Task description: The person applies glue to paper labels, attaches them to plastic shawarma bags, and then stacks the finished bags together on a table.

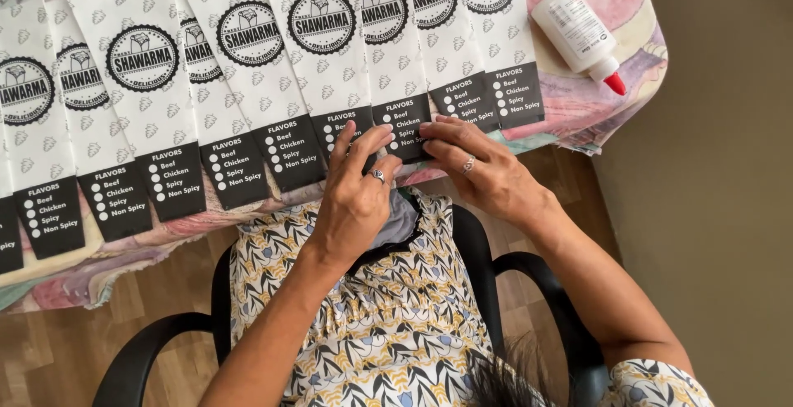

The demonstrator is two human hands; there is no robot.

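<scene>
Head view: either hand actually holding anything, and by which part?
Nothing lifted. Left hand and right hand press fingertips on the black bottom edge of one white printed paper sleeve lying on the table.

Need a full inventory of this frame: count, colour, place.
paper sleeves: about ten, white with black ends and round emblems, overlapping in a row across the table
glue bottle: one, white with red tip, lying at the right of the table
tablecloth: one, pastel patterned, under the sleeves
chair: one, black, arms showing below the table
floor: wood, brown
left hand: ringed, fingers on a sleeve's black end
right hand: ringed, pressing the neighbouring sleeve's black end
</scene>
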